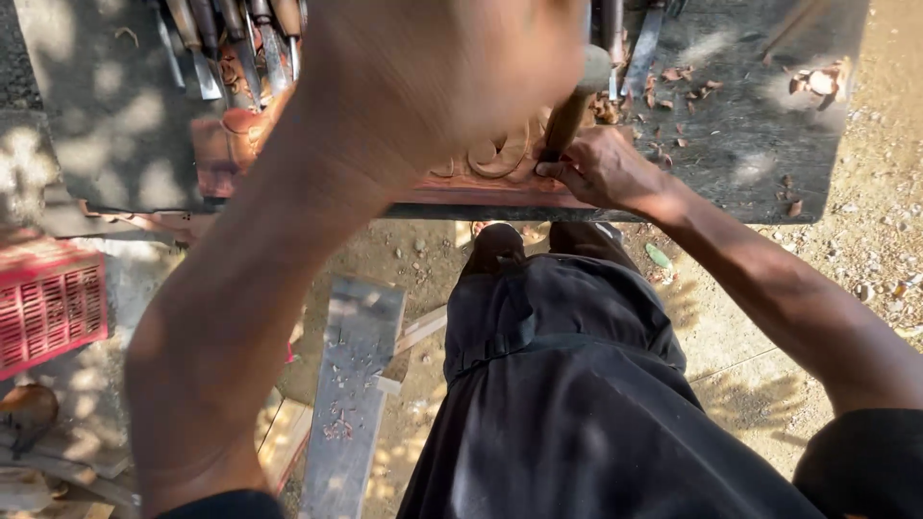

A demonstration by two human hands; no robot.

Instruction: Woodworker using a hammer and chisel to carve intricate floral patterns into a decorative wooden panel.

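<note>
My left hand [433,77] is a blurred fist raised close to the camera, with its forearm crossing the left of the view. A pale mallet head [594,67] shows at the fist's right edge, just above a chisel's wooden handle [567,120]. My right hand [601,168] grips that chisel low down, its tip set on a reddish carved wooden panel [490,173] with curled relief shapes. The panel lies at the near edge of a dark workbench [750,144]. My left arm hides much of the panel.
A row of several metal chisels [231,48] lies at the bench's back left. Reddish wood chips [817,82] are scattered on the right. A red plastic crate [48,298] and a grey plank [351,384] sit on the sandy ground by my black-trousered leg [567,384].
</note>
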